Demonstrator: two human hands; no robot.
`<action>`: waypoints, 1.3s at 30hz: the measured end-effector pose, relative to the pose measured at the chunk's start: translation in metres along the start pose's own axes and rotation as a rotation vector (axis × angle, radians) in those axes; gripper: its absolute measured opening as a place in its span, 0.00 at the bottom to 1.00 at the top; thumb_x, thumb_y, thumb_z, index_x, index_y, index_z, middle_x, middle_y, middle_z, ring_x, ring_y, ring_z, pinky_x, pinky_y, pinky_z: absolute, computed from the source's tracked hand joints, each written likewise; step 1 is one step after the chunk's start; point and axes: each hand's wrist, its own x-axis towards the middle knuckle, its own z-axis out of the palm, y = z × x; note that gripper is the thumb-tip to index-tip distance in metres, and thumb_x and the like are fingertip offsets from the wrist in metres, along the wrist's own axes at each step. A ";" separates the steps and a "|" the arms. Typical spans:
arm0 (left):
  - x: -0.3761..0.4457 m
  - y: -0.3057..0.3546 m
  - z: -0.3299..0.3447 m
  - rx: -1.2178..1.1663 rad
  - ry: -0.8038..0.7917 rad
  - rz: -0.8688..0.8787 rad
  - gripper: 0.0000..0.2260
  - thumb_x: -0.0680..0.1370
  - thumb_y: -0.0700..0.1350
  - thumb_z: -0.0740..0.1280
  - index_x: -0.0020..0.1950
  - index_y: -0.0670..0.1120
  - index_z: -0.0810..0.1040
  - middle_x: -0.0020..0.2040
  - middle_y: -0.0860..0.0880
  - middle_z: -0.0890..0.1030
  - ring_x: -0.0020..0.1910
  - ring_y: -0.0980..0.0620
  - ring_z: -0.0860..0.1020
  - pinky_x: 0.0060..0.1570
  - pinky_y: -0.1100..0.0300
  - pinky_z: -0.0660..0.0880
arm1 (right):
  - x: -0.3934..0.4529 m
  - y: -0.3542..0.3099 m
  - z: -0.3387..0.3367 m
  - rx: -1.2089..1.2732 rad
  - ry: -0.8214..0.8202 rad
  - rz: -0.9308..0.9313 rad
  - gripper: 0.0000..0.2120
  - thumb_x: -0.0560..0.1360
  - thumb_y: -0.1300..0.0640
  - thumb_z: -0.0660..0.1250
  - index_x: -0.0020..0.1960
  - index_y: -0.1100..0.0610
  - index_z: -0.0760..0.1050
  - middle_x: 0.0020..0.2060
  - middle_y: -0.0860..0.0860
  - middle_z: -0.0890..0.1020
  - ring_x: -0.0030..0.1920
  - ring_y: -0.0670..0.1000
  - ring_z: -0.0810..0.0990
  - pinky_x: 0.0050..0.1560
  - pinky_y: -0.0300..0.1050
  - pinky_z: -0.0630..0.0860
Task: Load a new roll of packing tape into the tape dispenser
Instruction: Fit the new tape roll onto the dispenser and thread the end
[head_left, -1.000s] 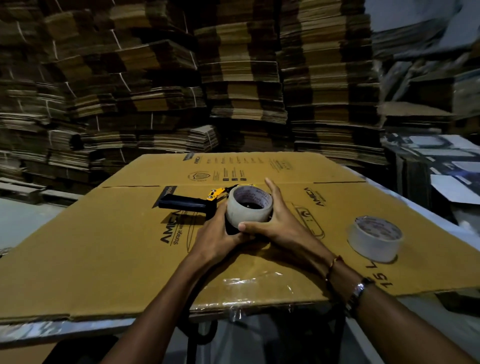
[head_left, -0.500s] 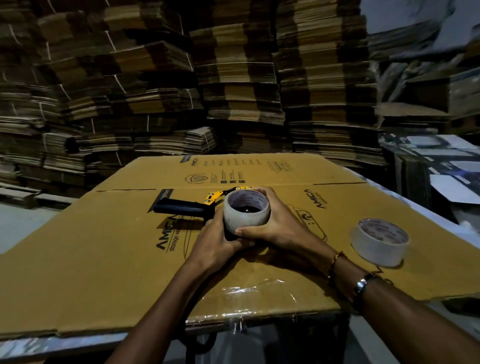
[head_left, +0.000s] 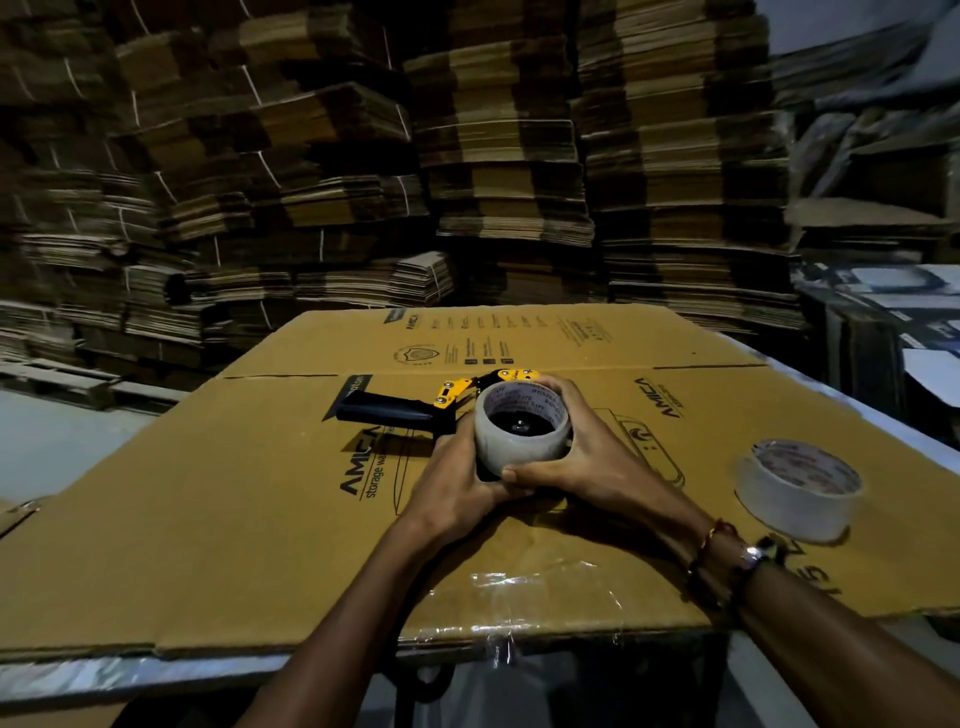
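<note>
Head view, both hands (head_left: 587, 462) gripping tape roll (head_left: 521, 434)

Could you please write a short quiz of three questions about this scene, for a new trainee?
1. True or false: both hands hold the tape roll on the dispenser.
2. Where is the second tape roll? A) beside the right forearm B) on the dispenser handle C) in the left hand
3. What surface lies under the dispenser?

Key: 1 true; 2 A; 3 a flattened cardboard box. The right hand wraps the roll's far side.
</note>
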 end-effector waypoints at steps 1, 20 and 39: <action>0.000 0.000 0.000 0.001 0.001 0.010 0.40 0.66 0.49 0.80 0.74 0.52 0.64 0.66 0.54 0.76 0.64 0.57 0.73 0.58 0.68 0.73 | -0.001 0.001 0.001 0.002 -0.001 -0.001 0.46 0.62 0.56 0.84 0.71 0.42 0.61 0.63 0.40 0.77 0.65 0.38 0.76 0.66 0.39 0.73; -0.003 0.002 -0.002 0.061 -0.022 -0.082 0.46 0.59 0.68 0.73 0.74 0.58 0.62 0.64 0.52 0.73 0.63 0.52 0.72 0.61 0.49 0.76 | 0.002 0.003 0.001 0.001 0.061 0.028 0.46 0.59 0.49 0.85 0.70 0.38 0.63 0.62 0.40 0.78 0.63 0.42 0.78 0.64 0.45 0.77; -0.006 0.011 -0.008 0.019 -0.035 -0.095 0.40 0.64 0.52 0.80 0.72 0.51 0.68 0.64 0.52 0.77 0.61 0.55 0.76 0.58 0.62 0.76 | 0.001 0.006 -0.001 -0.021 -0.013 0.044 0.46 0.61 0.50 0.84 0.69 0.39 0.60 0.63 0.39 0.75 0.64 0.38 0.74 0.64 0.37 0.72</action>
